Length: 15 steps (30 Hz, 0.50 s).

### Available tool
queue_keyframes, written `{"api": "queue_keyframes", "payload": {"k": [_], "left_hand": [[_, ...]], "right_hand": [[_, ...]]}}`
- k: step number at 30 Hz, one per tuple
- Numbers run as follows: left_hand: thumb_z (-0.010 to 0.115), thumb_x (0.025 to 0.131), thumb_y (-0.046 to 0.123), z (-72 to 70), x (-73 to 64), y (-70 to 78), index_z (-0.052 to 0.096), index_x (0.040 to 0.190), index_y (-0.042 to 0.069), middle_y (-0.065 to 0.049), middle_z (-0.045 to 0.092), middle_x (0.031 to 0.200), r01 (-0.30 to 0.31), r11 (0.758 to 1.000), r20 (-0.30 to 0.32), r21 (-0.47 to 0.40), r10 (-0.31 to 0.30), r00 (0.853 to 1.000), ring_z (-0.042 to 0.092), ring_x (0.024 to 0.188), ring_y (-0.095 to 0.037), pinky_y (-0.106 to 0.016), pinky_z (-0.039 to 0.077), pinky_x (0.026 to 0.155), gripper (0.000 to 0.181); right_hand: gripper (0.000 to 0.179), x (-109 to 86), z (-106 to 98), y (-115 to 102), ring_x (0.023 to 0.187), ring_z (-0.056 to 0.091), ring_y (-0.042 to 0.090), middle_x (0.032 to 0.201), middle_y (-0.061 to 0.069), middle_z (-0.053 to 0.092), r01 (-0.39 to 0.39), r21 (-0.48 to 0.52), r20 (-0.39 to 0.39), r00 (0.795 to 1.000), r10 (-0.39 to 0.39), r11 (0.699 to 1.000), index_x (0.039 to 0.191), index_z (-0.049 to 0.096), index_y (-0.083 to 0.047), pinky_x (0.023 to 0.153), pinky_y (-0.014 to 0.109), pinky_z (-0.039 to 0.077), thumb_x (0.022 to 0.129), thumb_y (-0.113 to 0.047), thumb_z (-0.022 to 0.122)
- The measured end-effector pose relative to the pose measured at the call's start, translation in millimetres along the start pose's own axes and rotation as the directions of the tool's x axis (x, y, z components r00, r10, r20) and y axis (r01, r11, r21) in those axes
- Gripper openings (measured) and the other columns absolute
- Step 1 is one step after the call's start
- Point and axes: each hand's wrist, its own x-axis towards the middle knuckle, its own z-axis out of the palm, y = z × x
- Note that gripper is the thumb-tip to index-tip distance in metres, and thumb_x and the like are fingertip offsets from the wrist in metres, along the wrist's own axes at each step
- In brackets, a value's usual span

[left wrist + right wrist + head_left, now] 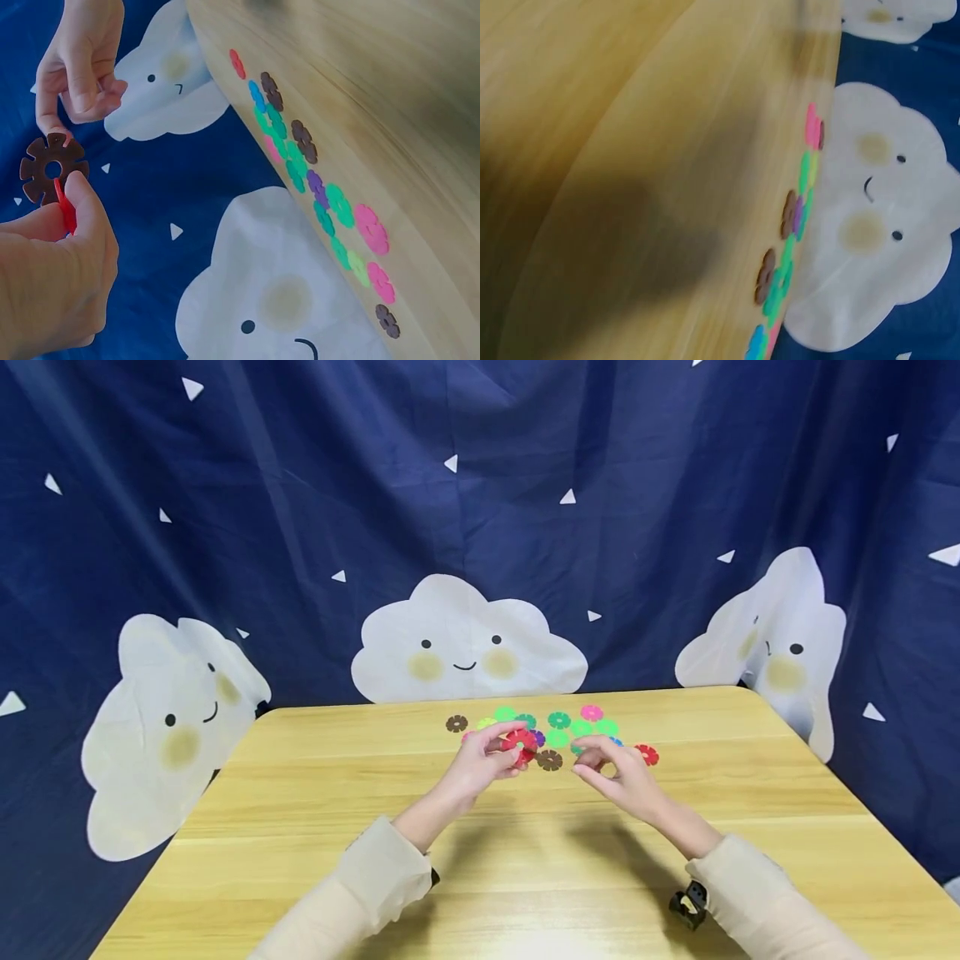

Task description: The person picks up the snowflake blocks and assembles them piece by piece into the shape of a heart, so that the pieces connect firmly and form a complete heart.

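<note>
My left hand (476, 768) pinches a red notched plastic disc (520, 745) between thumb and fingers, raised over the table. In the left wrist view that red disc (65, 208) shows edge-on, meeting a brown notched disc (36, 169) at its slot. My right hand (626, 781) is off to the right with thumb and forefinger curved and parted, nothing visible between them. Seen from the left wrist, a fingertip of the right hand (79, 75) overlaps the brown disc's upper edge. The right wrist view does not include the right hand.
Several loose notched discs in green, pink, purple and blue lie behind the hands, among them a brown disc (550, 761) and a red disc (647, 755). The wooden table (300, 793) ends at a dark blue curtain (465, 527) with cloud prints.
</note>
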Motion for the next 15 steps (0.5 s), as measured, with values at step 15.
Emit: {"api": "queue_keyframes", "payload": {"k": [15], "left_hand": [[0.051, 0.086, -0.009, -13.8, 1.6, -10.2, 0.052, 0.128, 0.005, -0.020, 0.056, 0.112, 0.018, 0.996, 0.010, 0.083, -0.019, 1.000, 0.060, 0.073, -0.011, -0.031, 0.053, 0.076, 0.044]], "right_hand": [[0.033, -19.2, -13.7, 46.0, 0.071, 0.060, 0.022, 0.079, 0.009, 0.064, -0.589, -0.085, 0.232, 0.772, 0.591, 0.803, 0.110, 0.057, 0.008, 0.064, 0.027, 0.049, 0.082, -0.007, 0.066]]}}
